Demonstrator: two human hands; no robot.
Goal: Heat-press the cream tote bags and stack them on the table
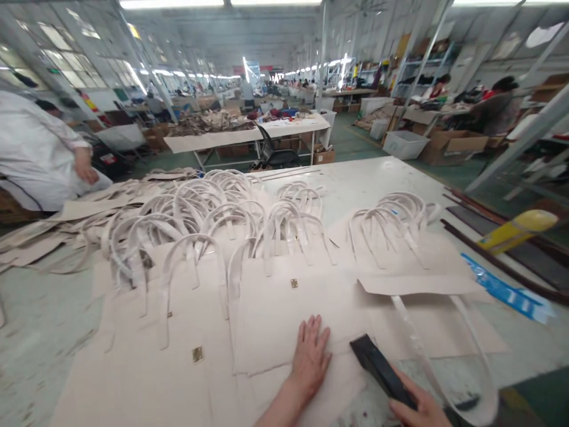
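My left hand [312, 359] lies flat with fingers stretched on a beige bag panel [267, 320], near its lower edge. That panel has a small gold metal fitting [294, 283] and pale strap handles [284, 228] at its top. My right hand [420, 403] is closed around a black hair clipper [382, 370], its head pointing up and left beside the panel's lower right corner. Left of it lies another beige panel [146, 367] with a gold fitting [197, 354]. To the right, a folded-over panel [418, 286] has its strap handle [482, 379] hanging toward me.
Piled strap handles [195, 201] and beige strips [40, 237] cover the table's left and back. Blue-and-white plastic [507, 287], a yellow bottle-like object [518, 230] and dark strips lie at right. A person in white [35, 148] is at far left; a chair [275, 154] stands beyond.
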